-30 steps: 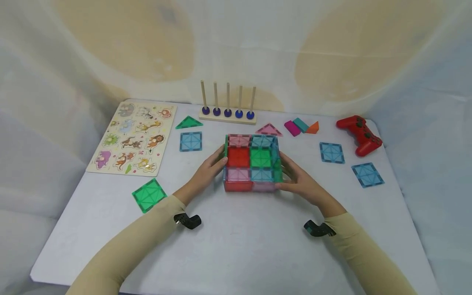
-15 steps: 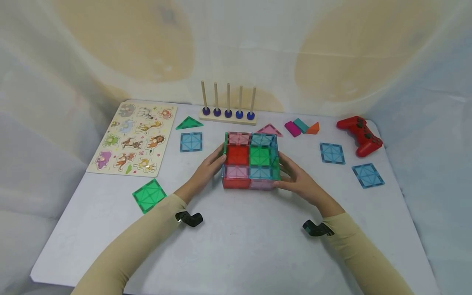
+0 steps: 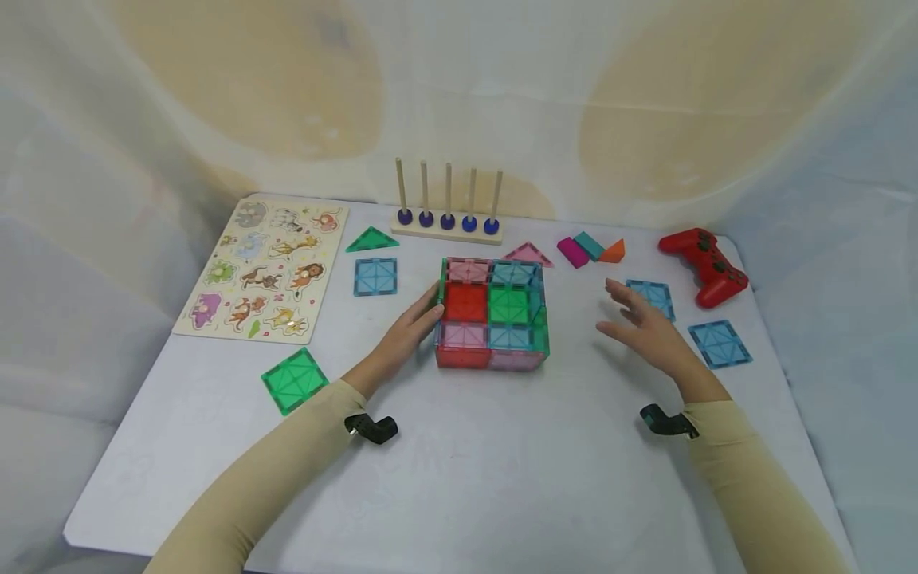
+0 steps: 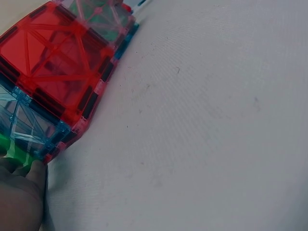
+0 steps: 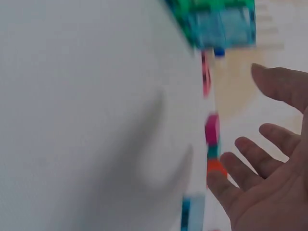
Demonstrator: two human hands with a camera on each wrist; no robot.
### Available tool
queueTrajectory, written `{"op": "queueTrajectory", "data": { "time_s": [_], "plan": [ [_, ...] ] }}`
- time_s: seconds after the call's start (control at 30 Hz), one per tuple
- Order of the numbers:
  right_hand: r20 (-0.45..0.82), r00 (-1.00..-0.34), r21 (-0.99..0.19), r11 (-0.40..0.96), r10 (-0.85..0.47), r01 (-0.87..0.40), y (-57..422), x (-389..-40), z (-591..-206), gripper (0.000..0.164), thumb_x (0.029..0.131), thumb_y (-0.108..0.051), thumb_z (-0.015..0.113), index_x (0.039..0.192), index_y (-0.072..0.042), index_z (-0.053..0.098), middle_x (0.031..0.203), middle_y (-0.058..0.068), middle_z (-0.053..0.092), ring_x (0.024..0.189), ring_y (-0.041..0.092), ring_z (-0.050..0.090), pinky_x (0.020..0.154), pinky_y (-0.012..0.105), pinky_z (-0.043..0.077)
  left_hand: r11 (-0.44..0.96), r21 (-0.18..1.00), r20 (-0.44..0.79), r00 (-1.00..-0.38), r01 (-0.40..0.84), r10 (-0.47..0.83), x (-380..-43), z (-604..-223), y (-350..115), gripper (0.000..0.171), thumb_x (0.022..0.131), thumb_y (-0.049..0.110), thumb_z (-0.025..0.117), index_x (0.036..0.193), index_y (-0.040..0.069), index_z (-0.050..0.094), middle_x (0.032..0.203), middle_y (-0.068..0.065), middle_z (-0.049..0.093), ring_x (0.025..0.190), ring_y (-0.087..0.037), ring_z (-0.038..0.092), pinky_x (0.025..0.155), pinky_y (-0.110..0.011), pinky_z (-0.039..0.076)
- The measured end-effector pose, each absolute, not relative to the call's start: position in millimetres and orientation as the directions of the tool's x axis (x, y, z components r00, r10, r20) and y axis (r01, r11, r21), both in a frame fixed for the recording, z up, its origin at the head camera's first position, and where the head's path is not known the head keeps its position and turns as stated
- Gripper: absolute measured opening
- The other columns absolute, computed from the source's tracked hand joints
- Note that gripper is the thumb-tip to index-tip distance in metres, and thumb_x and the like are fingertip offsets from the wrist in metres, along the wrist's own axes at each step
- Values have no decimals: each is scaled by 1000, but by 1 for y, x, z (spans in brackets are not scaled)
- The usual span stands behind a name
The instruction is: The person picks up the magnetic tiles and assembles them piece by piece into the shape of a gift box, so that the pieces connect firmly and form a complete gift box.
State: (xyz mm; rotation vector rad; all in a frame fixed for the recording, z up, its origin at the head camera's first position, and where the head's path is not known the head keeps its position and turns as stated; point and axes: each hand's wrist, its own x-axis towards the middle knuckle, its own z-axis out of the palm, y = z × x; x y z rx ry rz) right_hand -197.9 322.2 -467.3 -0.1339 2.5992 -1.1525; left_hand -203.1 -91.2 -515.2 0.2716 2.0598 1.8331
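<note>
A low box of see-through magnetic tiles (image 3: 466, 303), in red, green, blue and pink, stands in the middle of the table. My left hand (image 3: 404, 339) rests along the box's left side, its thumb at the near left of the top. Fingertips touch a green side tile (image 4: 17, 153) in the left wrist view. Apart from the box, to its right, my right hand (image 3: 649, 331) hovers over the table with fingers spread and nothing in it. Just beyond that hand lies a blue square tile (image 3: 658, 293), partly covered by it; another blue square tile (image 3: 719, 344) lies to its right.
Left of the box lie a green square tile (image 3: 295, 380), a blue square tile (image 3: 376, 277) and an animal puzzle board (image 3: 315, 299). Behind stand a peg stacker (image 3: 448, 226), a pink triangle tile (image 3: 529, 253) and small coloured blocks (image 3: 574, 252). A red game controller (image 3: 706, 267) lies far right.
My right hand has let go of the box's right side and moved right, toward the blue tiles. The left hand stays at the box, which was shifted slightly away from me earlier.
</note>
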Motion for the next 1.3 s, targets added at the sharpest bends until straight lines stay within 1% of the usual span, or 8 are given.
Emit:
{"op": "queueTrajectory", "data": {
  "time_s": [0.13, 0.33, 0.57, 0.73, 0.83, 1.03, 1.2, 1.3],
  "plan": [
    [-271, -955, -619, 782, -124, 74, 347, -209, -464, 90, 97, -40, 69, 165, -19, 15, 166, 24, 16, 146, 55, 22, 108, 74, 30, 146, 984, -148, -910, -98, 388, -204, -516, -91, 63, 108, 47, 44, 164, 32, 19, 169, 7, 14, 156, -16, 10, 125, -48, 16],
    [-256, -956, -537, 843, -144, 17, 381, -225, -471, 95, 94, -34, 75, 164, -11, 14, 164, 30, 13, 147, 53, 15, 109, 77, 23, 159, 982, -153, -906, -97, 393, -204, -515, -90, 65, 107, 48, 45, 164, 31, 17, 169, 7, 14, 156, -16, 10, 125, -47, 17],
    [-375, -916, -464, 884, -140, 55, 399, -236, -473, 97, 95, -36, 72, 164, -12, 9, 165, 30, 5, 147, 54, 10, 109, 77, 22, 159, 983, -147, -905, -90, 399, -205, -518, -89, 66, 107, 49, 45, 164, 31, 17, 170, 5, 15, 156, -18, 11, 124, -49, 18],
    [-386, -909, -435, 900, -154, 33, 395, -237, -470, 85, 97, -29, 71, 161, -5, 21, 161, 33, 16, 142, 54, 19, 111, 74, 24, 168, 982, -152, -905, -91, 398, -205, -518, -89, 67, 106, 50, 45, 164, 30, 17, 170, 5, 16, 156, -18, 12, 124, -49, 19],
    [-357, -920, -409, 912, -163, -3, 387, -238, -472, 80, 96, -33, 72, 158, -4, 31, 158, 33, 22, 140, 55, 22, 109, 74, 28, 179, 979, -159, -907, -94, 391, -205, -517, -90, 66, 106, 51, 44, 164, 32, 18, 169, 6, 16, 155, -16, 13, 124, -48, 19],
    [-335, -928, -375, 927, -164, -29, 359, -232, -480, 85, 89, -46, 77, 155, -7, 40, 153, 31, 30, 137, 54, 26, 104, 73, 37, 176, 980, -158, -907, -95, 391, -205, -517, -91, 67, 106, 51, 45, 164, 33, 18, 169, 7, 17, 155, -15, 13, 124, -48, 19],
    [-306, -932, -359, 930, -195, -77, 333, -224, -481, 87, 86, -48, 80, 154, -9, 43, 151, 29, 35, 137, 51, 30, 104, 69, 40, 178, 979, -159, -908, -95, 387, -204, -515, -92, 66, 106, 51, 45, 164, 32, 18, 169, 7, 16, 155, -15, 13, 124, -47, 19],
    [-294, -930, -360, 927, -222, -108, 325, -221, -481, 85, 86, -44, 81, 155, -10, 43, 151, 27, 36, 138, 50, 31, 104, 68, 41, 171, 981, -153, -908, -92, 389, -203, -514, -92, 66, 107, 49, 45, 164, 31, 18, 169, 6, 16, 155, -16, 13, 124, -48, 19]
  ]
}}
